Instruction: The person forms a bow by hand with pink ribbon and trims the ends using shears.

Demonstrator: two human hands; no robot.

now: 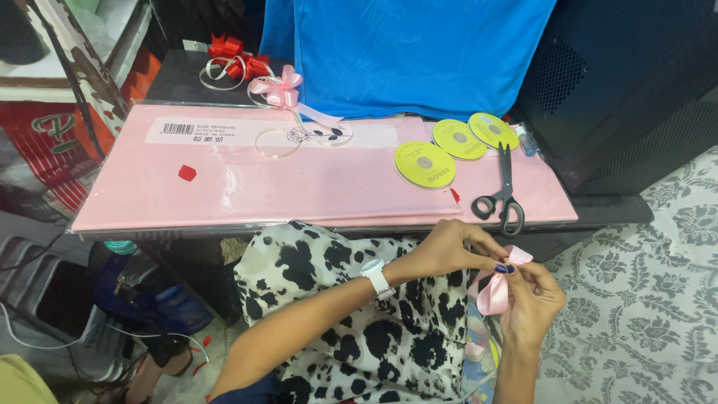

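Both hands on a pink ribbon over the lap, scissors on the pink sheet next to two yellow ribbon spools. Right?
Not quite: the head view shows three yellow spools, not two. The rest holds: left hand and right hand work the pink ribbon, scissors on the pink sheet.

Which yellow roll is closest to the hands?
The biggest-looking yellow roll, leftmost of three, lies nearest the hands; the other two sit farther back.

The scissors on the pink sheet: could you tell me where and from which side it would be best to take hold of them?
Probably by the black handle loops of the scissors. They lie flat on the pink sheet with the loops at the near edge and the closed blades pointing away, so coming from the near side, from above, meets the handles first.
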